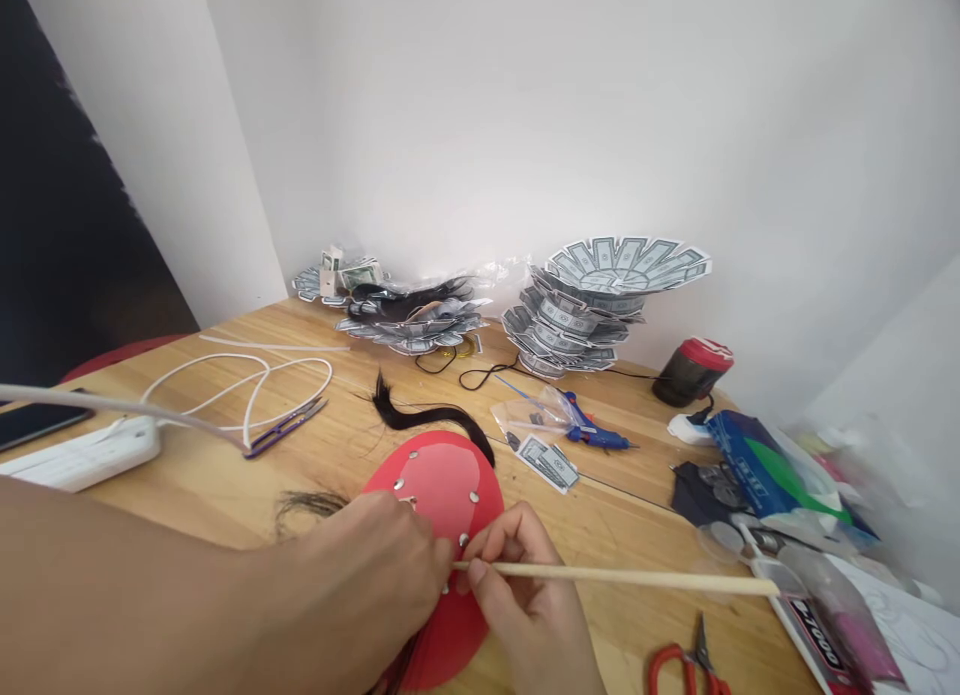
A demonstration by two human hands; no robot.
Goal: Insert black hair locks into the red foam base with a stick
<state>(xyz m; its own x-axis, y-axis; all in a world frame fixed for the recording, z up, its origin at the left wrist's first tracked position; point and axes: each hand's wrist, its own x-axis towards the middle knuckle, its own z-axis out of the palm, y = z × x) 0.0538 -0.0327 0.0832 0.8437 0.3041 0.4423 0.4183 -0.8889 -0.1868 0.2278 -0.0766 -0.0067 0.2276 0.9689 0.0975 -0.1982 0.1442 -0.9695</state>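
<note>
A red plastic disc [448,485] with small silver studs lies on the wooden table near the front edge. My left hand [375,565] presses down on its near left part, fingers bent. My right hand [525,595] pinches the left end of a thin wooden stick [637,577], which reaches right across the table. The stick's tip meets the disc between my two hands. A tuft of black hair [427,415] curves over the disc's far rim, and a wisp of loose hair [307,502] lies to the left of my left hand.
Stacks of paper-money fans [600,295] stand at the back wall. A blue glue gun [596,433], small purple snips [285,430], a white power strip [82,455] with cable, red-handled scissors [686,665], a glue tube [817,635], a red-lidded jar [694,370] and packets are spread around.
</note>
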